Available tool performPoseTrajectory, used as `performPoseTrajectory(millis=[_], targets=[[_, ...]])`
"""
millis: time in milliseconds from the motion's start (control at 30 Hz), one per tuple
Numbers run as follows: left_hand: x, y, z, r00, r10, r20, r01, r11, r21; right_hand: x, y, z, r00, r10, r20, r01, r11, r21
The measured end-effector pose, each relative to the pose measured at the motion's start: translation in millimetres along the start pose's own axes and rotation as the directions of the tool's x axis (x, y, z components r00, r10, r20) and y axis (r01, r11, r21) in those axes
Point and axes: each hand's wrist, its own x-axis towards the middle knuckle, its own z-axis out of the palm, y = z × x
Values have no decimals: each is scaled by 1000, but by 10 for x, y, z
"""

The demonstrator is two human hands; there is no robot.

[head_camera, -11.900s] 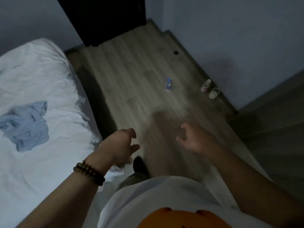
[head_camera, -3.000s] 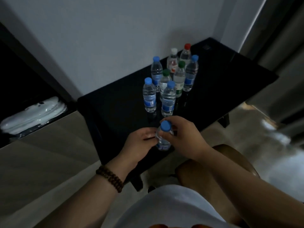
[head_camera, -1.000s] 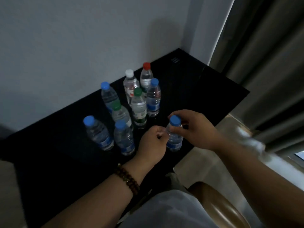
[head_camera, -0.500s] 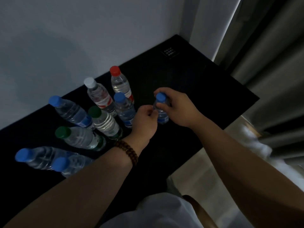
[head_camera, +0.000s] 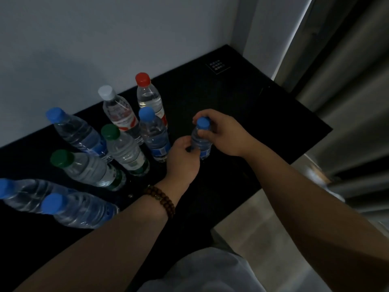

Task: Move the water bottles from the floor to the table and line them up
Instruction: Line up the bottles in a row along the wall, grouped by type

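The black flat-topped table (head_camera: 252, 114) stands against a pale wall. Eight clear plastic water bottles (head_camera: 124, 148) with red, white, green and blue caps stand on its left half. They form a loose cluster about two deep, not a single row.

Your right hand (head_camera: 225, 133) is curled over the top of a ninth bottle, a small clear plastic bottle with a blue cap (head_camera: 201, 144), with fingers and thumb round the cap and neck. Your left hand (head_camera: 183, 157), which has a dark wooden bead bracelet (head_camera: 161, 197) at the wrist, pinches the lower body of the same bottle.

This bottle is upright and just to the right of the cluster. It is beside the tall blue-capped bottle with a blue label (head_camera: 154, 133) but not touching it. Whether its base is on the tabletop cannot be told.

Judgement: the step in hand is placing this bottle, with both hands committed to it. The next move calls for seating the base flat, checking it stands, then opening both hands without nudging its neighbour. The line-up is not yet achieved, since the cluster needs spreading into one row. Whether any bottles remain on the floor cannot be told from this view.
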Motion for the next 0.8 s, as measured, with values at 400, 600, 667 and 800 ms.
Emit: performPoseTrajectory(millis=[400,600,667,800], targets=[[86,-585,268,933,307,-186,-341,922,-185,95,432,187,949,-250,-192,240,968,-73],[-285,-566,49,882,379,-281,-415,906,-82,-71,367,241,940,-261,-218,251,965,-74],[-437,-513,-75,856,427,-291,-450,893,-15,-170,275,211,921,-280,-272,257,959,-118],[-736,-396,-309,824,466,-322,-469,880,75,-339,16,200,859,-377,-346,297,918,-263]])
